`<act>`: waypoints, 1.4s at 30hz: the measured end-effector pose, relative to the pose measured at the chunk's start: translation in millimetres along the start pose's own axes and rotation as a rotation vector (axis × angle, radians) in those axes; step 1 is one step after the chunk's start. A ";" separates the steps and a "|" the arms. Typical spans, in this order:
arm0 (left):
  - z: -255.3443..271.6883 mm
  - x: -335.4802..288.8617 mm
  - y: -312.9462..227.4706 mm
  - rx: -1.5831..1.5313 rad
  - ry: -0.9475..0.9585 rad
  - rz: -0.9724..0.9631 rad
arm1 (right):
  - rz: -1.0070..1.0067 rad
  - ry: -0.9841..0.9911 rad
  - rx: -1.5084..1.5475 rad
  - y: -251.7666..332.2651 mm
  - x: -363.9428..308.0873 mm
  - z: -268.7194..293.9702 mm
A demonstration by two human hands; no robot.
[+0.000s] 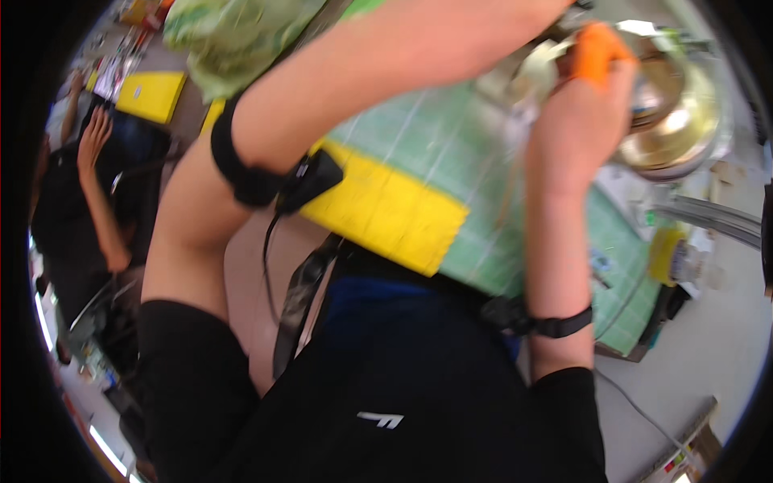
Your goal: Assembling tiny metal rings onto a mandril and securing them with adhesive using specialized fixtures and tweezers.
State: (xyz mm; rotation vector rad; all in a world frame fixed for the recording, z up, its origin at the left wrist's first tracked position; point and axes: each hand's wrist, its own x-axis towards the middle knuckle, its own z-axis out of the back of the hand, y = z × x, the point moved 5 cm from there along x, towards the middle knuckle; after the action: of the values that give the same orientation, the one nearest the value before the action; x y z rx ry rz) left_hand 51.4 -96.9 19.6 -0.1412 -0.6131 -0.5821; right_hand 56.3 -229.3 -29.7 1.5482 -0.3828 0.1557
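Observation:
My left arm [386,48] reaches across to the upper right; its hand lies past the top edge, out of sight. Curled at the upper right, my right hand [580,121] is smeared by motion. Bright orange material [597,55] covers or sits at its fingers; whether these are finger covers or a held object is unclear. Just beyond the fingers is a blurred pale object [535,76] whose kind I cannot make out. Round, shiny gold-coloured metal dishes [691,133] stand right beside this hand. Beneath both arms lies a green gridded work surface [435,129].
A yellow strip [386,205] runs along the near edge of the green surface. A crumpled green plastic bag [233,44] is at the upper left. Another person's hand [95,137] shows at far left, near a yellow panel [151,95]. A cable [270,270] hangs from my left armband.

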 end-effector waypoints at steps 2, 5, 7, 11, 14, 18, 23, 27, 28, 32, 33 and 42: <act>-12.3 -12.8 10.0 -0.001 0.042 -0.021 | -0.011 -0.037 0.051 -10.0 6.3 -2.1; -8.2 -13.7 13.9 0.096 -0.010 -0.183 | -0.008 -0.027 0.328 -25.6 11.3 -7.6; -5.3 -7.3 16.6 0.137 -0.051 -0.244 | -0.026 -0.067 0.286 -23.8 10.0 -3.0; 24.6 -12.0 21.2 -0.019 -0.585 -0.549 | 0.025 -0.006 0.364 -22.8 2.1 -5.4; 5.1 -12.2 19.2 -0.203 -0.591 -0.571 | 0.050 0.080 0.402 -19.5 -0.7 -8.7; 7.1 -10.1 17.7 -0.372 -0.758 -0.503 | 0.039 0.061 0.429 -6.9 -0.3 -16.1; 3.8 1.1 34.0 -0.822 -0.373 -0.125 | 0.046 0.003 0.265 -4.6 -3.2 -9.5; 0.8 12.0 35.2 -1.027 -0.014 0.128 | 0.049 0.019 0.242 -3.9 -4.5 -9.9; 5.1 11.9 35.3 -1.024 -0.021 0.121 | 0.047 0.037 0.241 -3.8 -4.5 -10.0; 28.2 13.0 26.1 -0.831 -0.043 0.022 | 0.070 0.051 0.246 -4.1 -4.3 -13.4; 31.7 15.3 25.6 -0.765 -0.057 0.005 | 0.079 0.051 0.248 -2.7 -4.8 -13.3; 33.1 -13.7 -13.1 -0.516 -0.088 -0.172 | -0.104 0.135 0.288 2.2 -56.4 3.5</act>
State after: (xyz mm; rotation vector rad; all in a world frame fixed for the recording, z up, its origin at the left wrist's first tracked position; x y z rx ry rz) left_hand 18.4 -91.7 37.9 -0.6061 -0.5525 -0.8971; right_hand 2.5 -224.7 -46.7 1.8256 -0.1773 0.2408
